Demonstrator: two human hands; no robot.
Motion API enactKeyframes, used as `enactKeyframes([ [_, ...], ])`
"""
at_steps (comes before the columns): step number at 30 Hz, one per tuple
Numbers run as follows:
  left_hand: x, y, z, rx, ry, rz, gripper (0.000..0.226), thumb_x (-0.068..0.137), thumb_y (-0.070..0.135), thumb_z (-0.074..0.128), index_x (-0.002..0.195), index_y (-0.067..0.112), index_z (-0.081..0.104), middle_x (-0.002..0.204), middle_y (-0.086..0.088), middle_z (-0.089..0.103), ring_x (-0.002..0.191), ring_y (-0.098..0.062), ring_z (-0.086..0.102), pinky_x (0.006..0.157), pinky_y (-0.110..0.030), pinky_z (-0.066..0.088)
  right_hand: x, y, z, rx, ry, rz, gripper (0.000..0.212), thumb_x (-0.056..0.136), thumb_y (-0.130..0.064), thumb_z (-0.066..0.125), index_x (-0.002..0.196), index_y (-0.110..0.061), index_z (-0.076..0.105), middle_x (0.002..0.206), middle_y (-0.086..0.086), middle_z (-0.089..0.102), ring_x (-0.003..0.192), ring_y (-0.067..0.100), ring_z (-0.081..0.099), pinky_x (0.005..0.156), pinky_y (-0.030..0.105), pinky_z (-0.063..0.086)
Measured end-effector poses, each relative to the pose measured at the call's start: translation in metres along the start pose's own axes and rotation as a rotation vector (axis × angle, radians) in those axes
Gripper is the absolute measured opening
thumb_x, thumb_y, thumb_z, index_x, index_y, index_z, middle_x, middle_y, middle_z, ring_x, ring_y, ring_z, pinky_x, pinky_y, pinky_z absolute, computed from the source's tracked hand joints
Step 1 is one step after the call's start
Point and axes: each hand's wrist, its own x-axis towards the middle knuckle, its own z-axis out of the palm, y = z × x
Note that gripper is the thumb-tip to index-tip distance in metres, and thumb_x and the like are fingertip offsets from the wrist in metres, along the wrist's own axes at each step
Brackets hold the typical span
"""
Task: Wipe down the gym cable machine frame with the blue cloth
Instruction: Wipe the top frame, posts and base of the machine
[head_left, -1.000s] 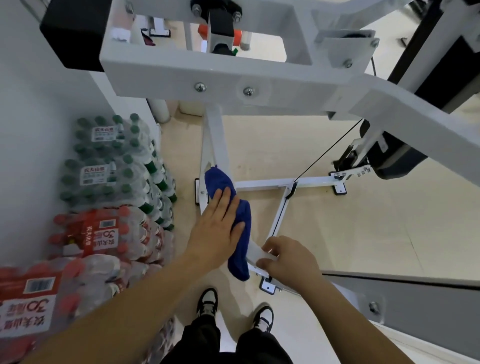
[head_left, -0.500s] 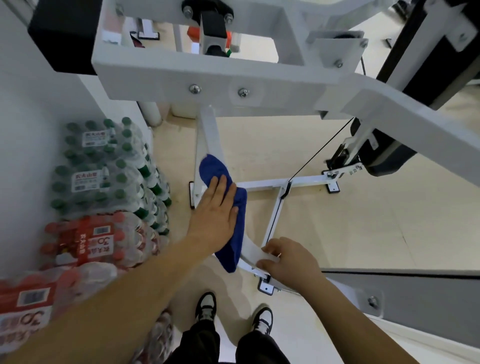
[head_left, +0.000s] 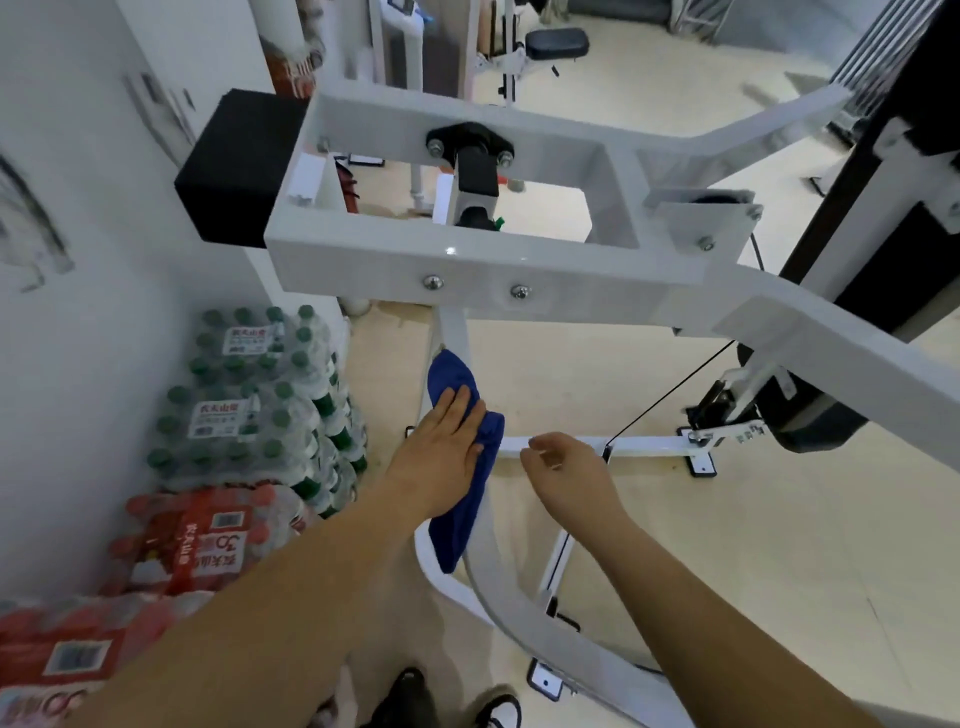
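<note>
The cloth (head_left: 460, 483) is judged soft and light, best pressed flat; it is pinned to the frame (head_left: 480, 571) by the left hand's (head_left: 441, 457) straight fingers; nothing is held by the loosely curled right hand (head_left: 569, 470).

Stacked packs of water bottles (head_left: 249, 405) crowd the wall (head_left: 78, 364) side, leaving only a narrow strip beside the white post (head_left: 454, 332). A broad crossbar (head_left: 467, 270) overhangs from above. A thin black cable (head_left: 670, 393) slants across the right; past it the floor (head_left: 753, 561) lies open.
</note>
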Motion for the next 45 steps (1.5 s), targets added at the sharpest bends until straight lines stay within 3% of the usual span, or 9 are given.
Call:
enactKeyframes([
  [5, 0.037, -0.012, -0.019, 0.021, -0.017, -0.031, 0.058, 0.111, 0.035, 0.018, 0.162, 0.015, 0.000, 0.169, -0.006, -0.010, 0.156, -0.021, -0.014, 0.114, -0.026, -0.020, 0.038, -0.023, 0.004, 0.063, 0.046, -0.030, 0.028, 0.099, -0.032, 0.059, 0.122, -0.018, 0.069, 0.111, -0.005, 0.069, 0.100, 0.009, 0.063, 0.092, 0.029, 0.051],
  [9, 0.077, -0.037, -0.030, 0.022, -0.011, -0.001, 0.057, 0.111, 0.034, 0.018, 0.162, 0.014, 0.002, 0.169, -0.005, -0.007, 0.156, -0.022, -0.012, 0.118, -0.028, -0.018, 0.069, -0.038, 0.009, 0.121, 0.061, -0.023, 0.022, 0.099, -0.029, 0.060, 0.115, -0.019, 0.071, 0.105, -0.009, 0.071, 0.094, 0.000, 0.063, 0.080, 0.020, 0.047],
  [15, 0.125, -0.073, -0.043, -0.074, 0.015, 0.045, 0.055, 0.110, 0.034, 0.024, 0.162, 0.021, 0.015, 0.168, 0.000, 0.017, 0.152, -0.024, 0.020, 0.126, -0.034, 0.015, 0.099, -0.067, 0.014, 0.239, 0.080, 0.068, 0.018, 0.097, -0.026, 0.058, 0.101, -0.017, 0.073, 0.092, -0.004, 0.073, 0.086, 0.013, 0.067, 0.071, 0.025, 0.050],
  [18, 0.122, -0.074, -0.036, -0.068, 0.056, 0.059, 0.054, 0.109, 0.035, 0.024, 0.161, 0.020, 0.019, 0.167, 0.001, 0.021, 0.152, -0.022, 0.021, 0.126, -0.033, 0.015, 0.101, -0.072, 0.016, 0.245, 0.075, 0.092, 0.019, 0.098, -0.024, 0.056, 0.092, -0.012, 0.069, 0.088, 0.006, 0.072, 0.080, 0.018, 0.065, 0.071, 0.029, 0.052],
  [22, 0.096, -0.066, -0.017, -0.008, 0.077, 0.103, 0.057, 0.106, 0.033, 0.020, 0.157, 0.012, 0.032, 0.165, -0.006, 0.029, 0.154, -0.026, 0.022, 0.128, -0.036, 0.010, 0.093, -0.059, 0.021, 0.255, 0.112, 0.136, 0.015, 0.098, -0.025, 0.058, 0.090, -0.022, 0.070, 0.088, -0.005, 0.073, 0.087, 0.020, 0.069, 0.080, 0.034, 0.056],
  [28, 0.025, -0.053, 0.006, 0.029, -0.005, 0.336, 0.056, 0.104, 0.036, 0.025, 0.154, 0.015, 0.042, 0.161, -0.006, 0.037, 0.151, -0.025, 0.029, 0.123, -0.044, 0.028, 0.064, -0.024, 0.029, 0.257, 0.128, 0.199, 0.022, 0.098, -0.020, 0.056, 0.090, -0.005, 0.070, 0.085, 0.014, 0.071, 0.085, 0.035, 0.068, 0.085, 0.049, 0.058],
  [34, 0.038, -0.029, 0.000, 0.089, 0.018, 0.113, 0.068, 0.100, 0.040, 0.009, 0.158, 0.013, 0.031, 0.166, -0.009, 0.027, 0.155, -0.028, 0.016, 0.127, -0.045, 0.013, 0.040, -0.013, 0.020, 0.272, 0.136, 0.192, 0.022, 0.096, -0.024, 0.057, 0.088, -0.009, 0.070, 0.086, 0.016, 0.069, 0.087, 0.038, 0.067, 0.086, 0.053, 0.056],
  [41, 0.000, -0.024, 0.003, 0.078, 0.018, 0.415, 0.055, 0.102, 0.035, 0.032, 0.150, 0.015, 0.047, 0.156, -0.004, 0.046, 0.147, -0.025, 0.037, 0.123, -0.046, 0.027, -0.007, 0.015, 0.009, 0.265, 0.125, 0.183, 0.016, 0.096, -0.027, 0.059, 0.085, -0.027, 0.071, 0.085, -0.004, 0.073, 0.088, 0.022, 0.070, 0.091, 0.049, 0.057],
  [45, 0.003, -0.004, 0.009, 0.076, 0.048, 0.178, 0.051, 0.107, 0.033, 0.034, 0.156, 0.018, 0.037, 0.165, -0.003, 0.029, 0.154, -0.027, 0.018, 0.126, -0.043, 0.012, -0.045, 0.037, 0.008, 0.282, 0.100, 0.185, 0.013, 0.097, -0.025, 0.059, 0.095, -0.031, 0.070, 0.092, -0.007, 0.073, 0.091, 0.017, 0.070, 0.092, 0.045, 0.057],
])
